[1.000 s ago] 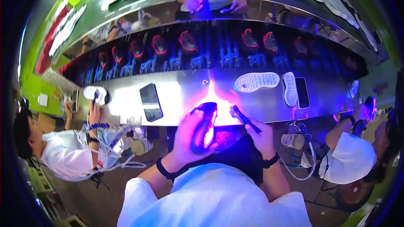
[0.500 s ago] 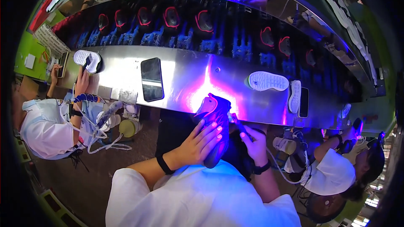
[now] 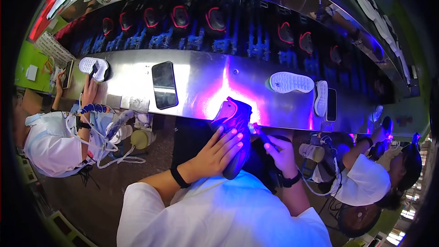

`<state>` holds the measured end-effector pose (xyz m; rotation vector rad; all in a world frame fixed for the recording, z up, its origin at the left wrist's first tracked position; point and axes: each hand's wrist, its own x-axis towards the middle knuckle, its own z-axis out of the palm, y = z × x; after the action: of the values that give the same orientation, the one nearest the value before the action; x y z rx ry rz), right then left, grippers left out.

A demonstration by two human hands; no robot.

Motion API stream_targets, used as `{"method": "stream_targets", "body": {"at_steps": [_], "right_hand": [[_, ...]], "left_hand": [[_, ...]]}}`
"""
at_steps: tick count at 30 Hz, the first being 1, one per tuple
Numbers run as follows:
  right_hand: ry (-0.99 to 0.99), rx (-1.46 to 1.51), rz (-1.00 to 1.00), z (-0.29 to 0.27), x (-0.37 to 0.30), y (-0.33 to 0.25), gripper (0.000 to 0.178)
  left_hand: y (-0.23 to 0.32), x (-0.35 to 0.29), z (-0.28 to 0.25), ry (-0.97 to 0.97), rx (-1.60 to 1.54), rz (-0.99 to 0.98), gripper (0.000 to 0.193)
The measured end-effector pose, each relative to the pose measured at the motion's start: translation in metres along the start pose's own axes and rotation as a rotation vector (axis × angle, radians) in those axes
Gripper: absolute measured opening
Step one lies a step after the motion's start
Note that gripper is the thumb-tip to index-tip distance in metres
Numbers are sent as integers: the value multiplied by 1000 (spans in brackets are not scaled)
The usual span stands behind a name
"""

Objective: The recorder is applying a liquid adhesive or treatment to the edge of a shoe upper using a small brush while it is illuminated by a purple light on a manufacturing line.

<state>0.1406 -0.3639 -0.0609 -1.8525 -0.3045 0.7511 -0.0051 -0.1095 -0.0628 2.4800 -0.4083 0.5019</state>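
Observation:
Under violet light at the bench edge, a dark shoe upper (image 3: 235, 139) with a red-lined collar points its heel away from me. My left hand (image 3: 212, 153) lies over its left side, fingers wrapped across it and holding it. My right hand (image 3: 282, 154) grips a dark-handled brush (image 3: 264, 136), its pale tip close to the shoe's right side. Glare hides whether the tip touches. The sole end of the shoe rests toward my white shirt.
Metal bench (image 3: 196, 77) carries a black phone (image 3: 165, 85), white soles (image 3: 291, 85) and a second phone (image 3: 331, 105). Behind it, a conveyor (image 3: 247, 36) bears several dark shoe uppers. Co-workers sit left (image 3: 59, 142) and right (image 3: 363, 174); a pale hose hangs by my right wrist.
The uppers on the conveyor have shifted a little left. My right hand and the brush have moved slightly right; my left hand still holds the shoe upper.

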Motion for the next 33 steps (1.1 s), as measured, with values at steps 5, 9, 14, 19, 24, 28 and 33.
{"method": "stream_targets", "body": {"at_steps": [5,9,14,19,24,28,33], "right_hand": [[-132,48,92,-12,-42,-8,34],[-69,-20,26,-14,-52,-11,33],[-16,33,21,-22,-60,-9,34],[11,102,31,-31,-69,-5,35],[2,199,-15,-34,-85,-3,38],[59,315,11,-32,-100,-4,36],[279,217,-3,-29,-101,-16,32]], "left_hand": [[7,10,-1,-10,2,-28,70],[15,23,1,-45,103,-56,78],[36,49,1,-2,33,-121,94],[51,70,1,-26,56,-149,94],[60,90,8,-31,180,-189,84],[62,112,11,-20,221,-181,83],[58,144,14,45,202,-256,77]]}}
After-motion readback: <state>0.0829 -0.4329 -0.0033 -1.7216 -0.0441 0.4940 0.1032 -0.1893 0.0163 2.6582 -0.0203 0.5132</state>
